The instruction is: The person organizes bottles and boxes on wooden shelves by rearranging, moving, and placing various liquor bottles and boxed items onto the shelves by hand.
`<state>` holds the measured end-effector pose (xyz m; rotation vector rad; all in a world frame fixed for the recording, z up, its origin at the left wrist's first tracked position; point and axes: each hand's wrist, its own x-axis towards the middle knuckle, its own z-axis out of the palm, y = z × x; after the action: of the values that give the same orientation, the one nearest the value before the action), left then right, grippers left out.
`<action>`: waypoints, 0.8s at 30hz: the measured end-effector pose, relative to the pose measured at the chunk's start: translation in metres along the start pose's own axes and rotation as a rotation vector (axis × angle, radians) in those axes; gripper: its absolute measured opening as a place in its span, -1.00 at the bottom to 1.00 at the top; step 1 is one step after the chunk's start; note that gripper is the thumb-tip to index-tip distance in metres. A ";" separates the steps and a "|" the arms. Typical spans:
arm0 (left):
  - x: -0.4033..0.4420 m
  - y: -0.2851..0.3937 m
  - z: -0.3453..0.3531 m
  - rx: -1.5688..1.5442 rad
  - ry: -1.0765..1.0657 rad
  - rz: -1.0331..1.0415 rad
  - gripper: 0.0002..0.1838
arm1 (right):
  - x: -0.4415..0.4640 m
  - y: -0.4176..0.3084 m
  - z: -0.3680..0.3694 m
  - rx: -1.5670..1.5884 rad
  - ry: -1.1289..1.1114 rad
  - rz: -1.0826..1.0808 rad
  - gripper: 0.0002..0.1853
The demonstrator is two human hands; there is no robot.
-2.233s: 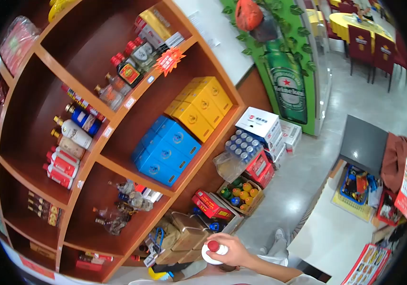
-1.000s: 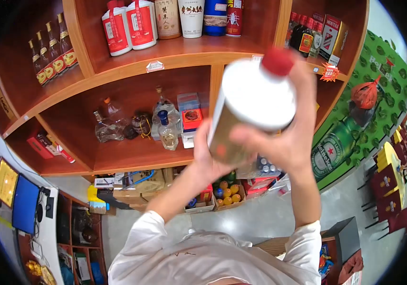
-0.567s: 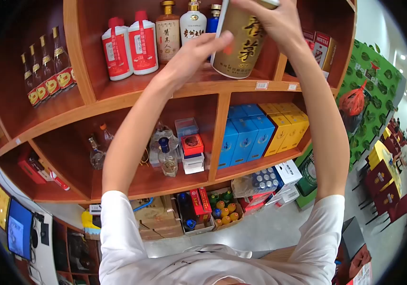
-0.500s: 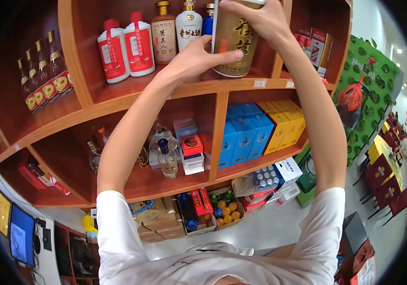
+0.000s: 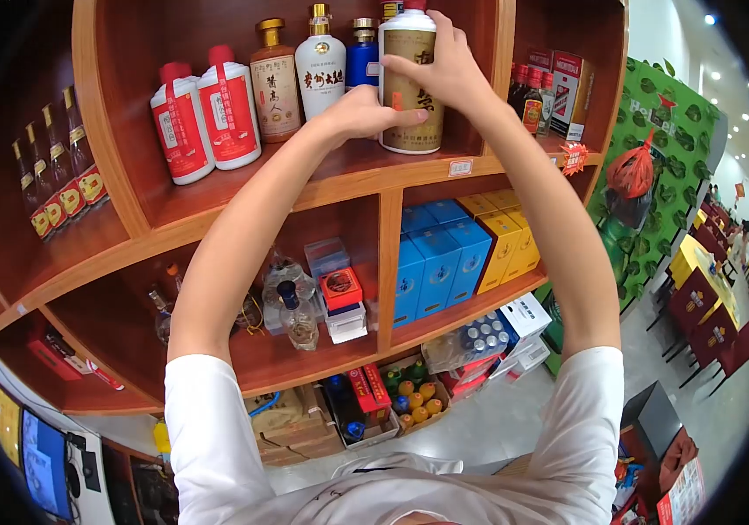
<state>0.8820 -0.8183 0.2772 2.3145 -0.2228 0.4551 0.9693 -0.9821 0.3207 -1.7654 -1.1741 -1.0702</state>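
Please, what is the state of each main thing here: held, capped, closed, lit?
Gold bottle: upright, capped, held
Left hand: touching gold bottle
Right hand: gripping gold bottle
Tan bottle: upright, capped
Blue bottle: capped
Blue boxes: closed
Screen: lit
Red bag: hanging

Bottle (image 5: 411, 94): cylindrical, white at shoulder and base. Gold label (image 5: 405, 42) with dark vertical characters and a small orange-red mark, partly covered. Red cap (image 5: 414, 4) in place, cut by the upper frame edge. Pose: practically upright, label outward. Location: upper shelf (image 5: 326, 185), near the front edge, just right of the blue bottle (image 5: 362, 63).
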 end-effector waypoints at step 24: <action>-0.001 -0.022 0.022 0.742 0.358 0.129 -0.48 | -0.038 0.019 0.064 -0.229 0.204 -0.182 -0.02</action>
<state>0.8933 -0.8184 0.2480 2.8709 -0.0210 1.1616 0.9932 -0.9422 0.2594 -1.6926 -1.1377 -1.5071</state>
